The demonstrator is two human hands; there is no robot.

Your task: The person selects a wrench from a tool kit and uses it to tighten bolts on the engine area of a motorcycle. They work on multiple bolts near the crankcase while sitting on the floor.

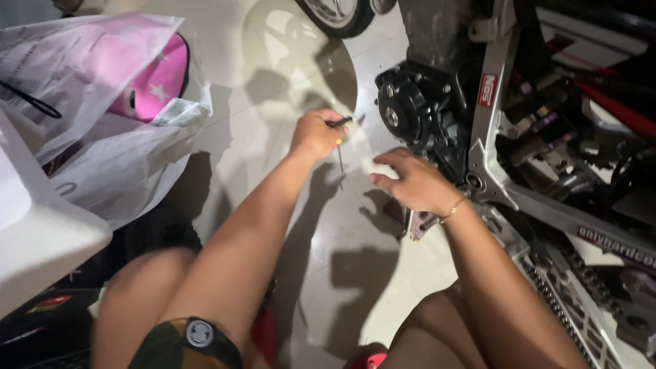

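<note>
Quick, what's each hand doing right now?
Left hand: closed around a T-handle tool.
Right hand: open, holding nothing, beside the black engine cover.

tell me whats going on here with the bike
A person sits on a tiled floor beside a motorcycle with its bodywork off. The left hand is closed around a thin T-handle tool, shaft pointing down, short of the black engine cover. The right hand hovers open by the silver frame, low down near the engine, holding nothing. A plastic bag with something pink inside lies to the left.
</note>
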